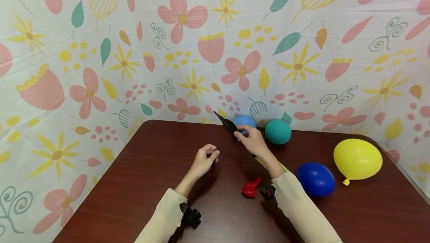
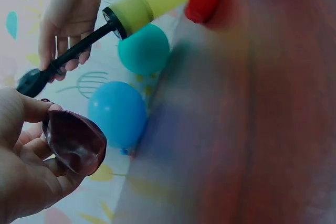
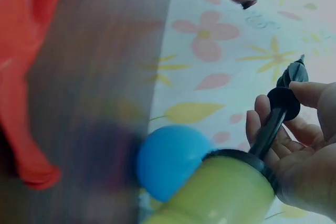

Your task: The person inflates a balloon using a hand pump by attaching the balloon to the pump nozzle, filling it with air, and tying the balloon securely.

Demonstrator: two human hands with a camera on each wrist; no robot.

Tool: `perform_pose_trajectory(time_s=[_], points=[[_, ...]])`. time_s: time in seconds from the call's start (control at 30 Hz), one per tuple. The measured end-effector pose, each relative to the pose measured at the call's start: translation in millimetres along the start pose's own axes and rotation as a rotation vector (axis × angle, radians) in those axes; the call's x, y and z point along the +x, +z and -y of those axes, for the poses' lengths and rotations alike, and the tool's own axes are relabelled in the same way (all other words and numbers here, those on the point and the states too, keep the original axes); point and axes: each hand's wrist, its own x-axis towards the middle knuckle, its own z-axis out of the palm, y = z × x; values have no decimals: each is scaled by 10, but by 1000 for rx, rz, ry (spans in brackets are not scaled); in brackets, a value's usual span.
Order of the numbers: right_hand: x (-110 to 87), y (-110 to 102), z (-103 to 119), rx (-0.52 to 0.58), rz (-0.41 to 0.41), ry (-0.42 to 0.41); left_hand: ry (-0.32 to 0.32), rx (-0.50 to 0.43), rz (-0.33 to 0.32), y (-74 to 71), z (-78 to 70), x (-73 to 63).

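My left hand (image 1: pixel 201 161) pinches a limp dark brown balloon (image 2: pixel 77 142) near its neck; the balloon hangs over the fingers in the left wrist view. Farther back and to the right, my right hand (image 1: pixel 254 143) holds a hand balloon pump (image 3: pixel 223 190) by its black rod, close to the black nozzle end (image 1: pixel 229 125). The nozzle points up and left, apart from the brown balloon in the head view. Most of the pump's yellow barrel is hidden behind my right forearm in the head view.
A limp red balloon (image 1: pixel 249 189) lies between my forearms. Inflated balloons stand behind and to the right: light blue (image 1: pixel 244 120), teal (image 1: pixel 278 131), dark blue (image 1: pixel 316 179) and yellow (image 1: pixel 358 159). A flowered cloth (image 1: pixel 181 56) hangs along the back of the brown table (image 1: pixel 124 183).
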Motion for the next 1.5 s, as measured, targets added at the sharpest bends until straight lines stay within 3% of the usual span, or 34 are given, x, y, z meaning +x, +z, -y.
perform_pose_trajectory(time_s=[0.2,0.33,0.63,0.97,1.5], points=[[-44,-66,180,62,-27,-91,18,-61,14,-113,-464,-101],[-40,-97,245,100,-62,-111,25,-108,27,-122,-583,-97],[-90,-184,343,230,-158,-76,33,-154,18,-46,-493,24],[-255,-241,103,407,-199,-42,56,-175,24,9,-542,13],[-504,-168,-240,303,-155,80,63,-187,23,83,-583,43]])
